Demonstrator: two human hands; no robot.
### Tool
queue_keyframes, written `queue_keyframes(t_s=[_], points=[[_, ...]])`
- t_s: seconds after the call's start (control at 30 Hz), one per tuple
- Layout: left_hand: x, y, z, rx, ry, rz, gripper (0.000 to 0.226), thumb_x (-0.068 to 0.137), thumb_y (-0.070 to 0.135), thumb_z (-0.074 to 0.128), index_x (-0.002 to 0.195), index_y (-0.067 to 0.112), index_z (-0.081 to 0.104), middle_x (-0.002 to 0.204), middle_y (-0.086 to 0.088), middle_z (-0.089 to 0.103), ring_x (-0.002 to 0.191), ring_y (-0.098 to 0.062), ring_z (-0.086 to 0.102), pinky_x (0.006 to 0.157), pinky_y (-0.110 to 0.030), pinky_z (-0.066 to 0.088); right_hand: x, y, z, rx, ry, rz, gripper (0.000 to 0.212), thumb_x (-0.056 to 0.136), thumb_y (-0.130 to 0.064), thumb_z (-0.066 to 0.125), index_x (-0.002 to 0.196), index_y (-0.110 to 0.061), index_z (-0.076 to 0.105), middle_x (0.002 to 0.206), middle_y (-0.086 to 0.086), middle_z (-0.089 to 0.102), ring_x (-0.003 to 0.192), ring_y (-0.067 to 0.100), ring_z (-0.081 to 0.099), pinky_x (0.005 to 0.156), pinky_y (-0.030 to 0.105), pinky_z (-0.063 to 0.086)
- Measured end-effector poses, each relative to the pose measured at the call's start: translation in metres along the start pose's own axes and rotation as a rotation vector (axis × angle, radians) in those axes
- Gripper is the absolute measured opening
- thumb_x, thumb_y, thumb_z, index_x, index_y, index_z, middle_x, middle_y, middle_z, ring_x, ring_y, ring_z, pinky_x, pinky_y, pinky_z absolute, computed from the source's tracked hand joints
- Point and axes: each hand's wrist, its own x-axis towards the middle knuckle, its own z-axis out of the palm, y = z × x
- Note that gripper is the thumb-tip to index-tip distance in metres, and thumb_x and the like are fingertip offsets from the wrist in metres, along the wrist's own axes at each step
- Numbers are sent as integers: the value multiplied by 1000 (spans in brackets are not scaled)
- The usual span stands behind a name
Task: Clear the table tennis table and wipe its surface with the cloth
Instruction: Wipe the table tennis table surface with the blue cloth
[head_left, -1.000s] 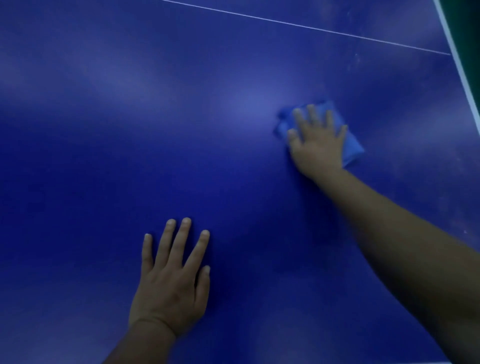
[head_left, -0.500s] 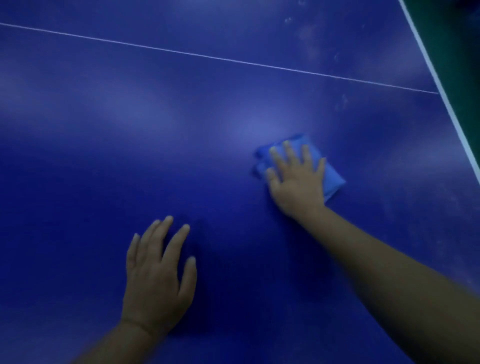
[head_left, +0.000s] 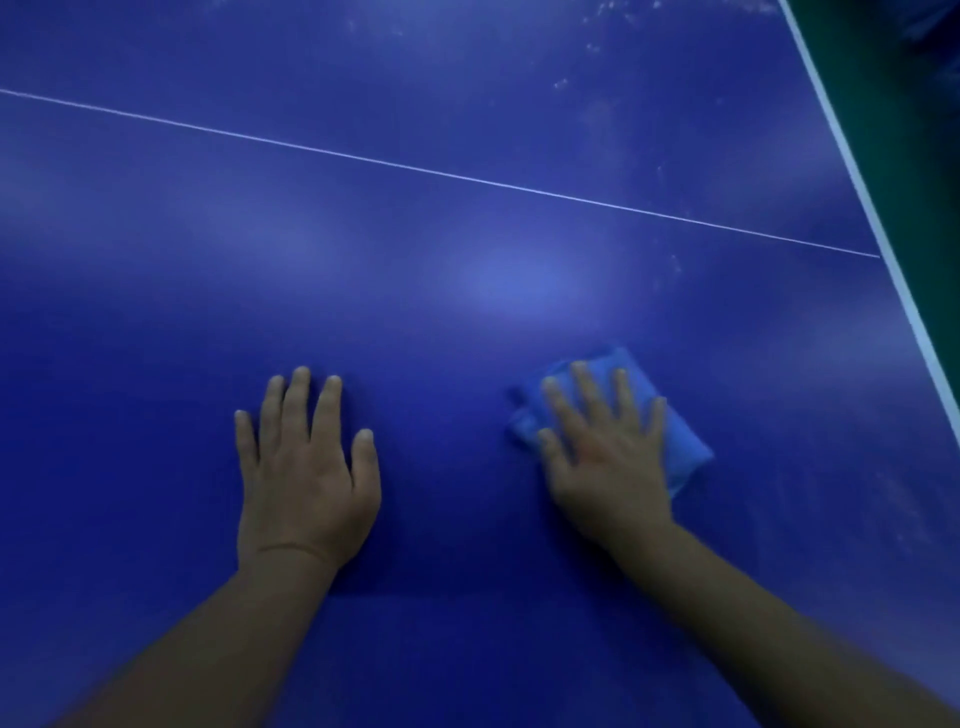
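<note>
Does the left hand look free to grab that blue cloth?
Probably yes: the left hand lies flat on bare table, nothing between it and the cloth, though the right hand covers most of it.

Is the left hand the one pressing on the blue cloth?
No, the left hand lies flat on the bare table, while the right hand presses on the blue cloth.
</note>
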Motion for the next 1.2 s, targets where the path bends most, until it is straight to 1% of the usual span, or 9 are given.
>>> queue_keyframes(t_s=[0.13,0.23,0.47,0.53,0.63,0.7,0.9,1.1,1.2], points=[[2,1,1,10,7,-3,69,94,49,21,152,16,36,162,-10,24,152,-23,9,123,-48,-3,46,-78,14,113,21,-294,52,97,-49,38,146,-33,48,158,-2,37,149,35,23,117,67,8],[4,0,3,26,-10,-2,68,95,51,18,156,23,25,164,-9,19,152,-23,5,122,-48,-5,99,-55,13,91,-36,-266,57,95,-53,29,148,-36,44,159,-3,36,149,34,23,116,67,8],[5,1,2,74,-25,-3,62,96,50,22,152,27,37,161,-12,25,151,-28,9,119,-43,-11,151,104,-14,75,-60,617,58,102,-53,26,157,-38,20,167,-8,9,153,32,2,116,68,2],[6,2,1,82,-29,-3,62,96,50,22,151,26,39,161,-13,25,151,-29,9,118,-41,-11,145,68,-4,35,-14,521,57,102,-51,30,156,-38,24,166,-6,13,152,34,6,116,69,2],[7,3,1,100,-19,3,62,95,48,25,149,23,43,159,-17,29,149,-33,15,118,-49,-2,115,-11,11,46,19,-16,57,96,-53,32,150,-36,40,161,-3,32,149,37,21,114,69,6],[7,3,2,103,-30,-8,63,95,49,23,150,24,42,159,-16,28,150,-33,13,118,-54,1,109,-12,11,45,-68,-183,59,95,-55,28,150,-38,40,160,-5,33,150,34,20,116,67,6],[8,3,-1,104,-21,0,61,95,47,27,148,23,43,159,-17,29,149,-34,15,118,-45,-7,134,111,-13,61,-87,555,56,101,-52,27,156,-41,20,167,-10,9,153,29,4,117,66,3],[8,0,2,111,0,13,61,94,47,29,147,24,46,158,-17,30,148,-35,17,118,-48,-3,139,-33,14,27,33,74,60,93,-51,31,148,-34,44,159,-1,36,147,39,26,113,71,10],[9,1,4,102,47,21,61,90,45,32,144,21,51,155,-19,35,145,-39,25,114,-61,11,178,-114,21,73,-10,-69,56,98,-49,35,152,-36,35,163,-4,25,151,34,13,116,67,0]])
